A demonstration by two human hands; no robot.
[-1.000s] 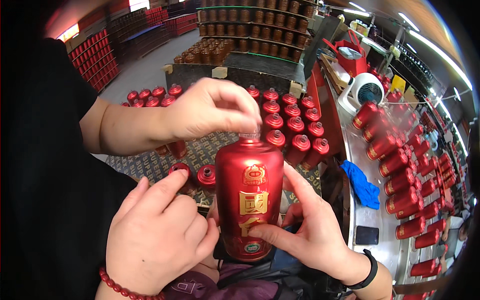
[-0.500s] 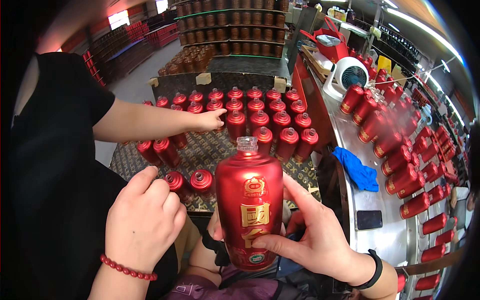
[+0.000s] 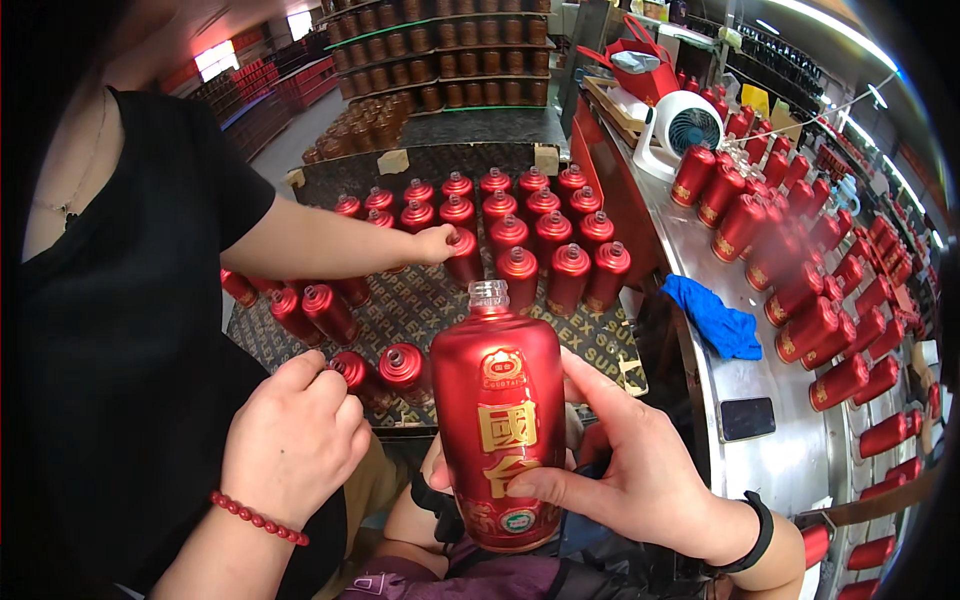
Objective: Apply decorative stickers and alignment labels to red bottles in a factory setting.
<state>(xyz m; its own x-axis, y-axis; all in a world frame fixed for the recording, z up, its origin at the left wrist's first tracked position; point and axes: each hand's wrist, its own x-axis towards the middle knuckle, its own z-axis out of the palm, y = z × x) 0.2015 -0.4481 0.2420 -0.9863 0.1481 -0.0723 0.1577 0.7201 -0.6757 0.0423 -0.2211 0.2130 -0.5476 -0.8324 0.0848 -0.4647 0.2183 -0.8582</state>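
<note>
I see a red bottle point(image 3: 490, 350) held upright in the air, on the wearer's side of the patterned board point(image 3: 590, 345), near that board's near edge. Its gold emblem and lettering face the wearer, and its clear glass mouth is uncapped. The right hand point(image 3: 640, 470), with a black band at the wrist, grasps it low: thumb laid across the lower front, forefinger up the right side, the rest going behind. More fingertips point(image 3: 437, 463) show at the bottle's left flank, mostly hidden. Left of the bottle and apart from it is a loosely curled hand point(image 3: 290, 425) with a red bead bracelet; whether anything sits inside it is hidden. Which of these is the wearer's left hand I can't tell.

As I judge it, the work now is holding the bottle steady with its front in view. The low grip suits that, leaving shoulder and neck bare. The thumb, though, covers part of the lower lettering; sliding it sideways would free the front. The smooth surface may be slick, so support under the base would be wise. Two bottles point(image 3: 403, 370) stand just inside the board's near edge, and a careless swing could knock them. Farther in, a co-worker's hand point(image 3: 436, 243) touches another bottle, so unhurried movements seem best.
</note>
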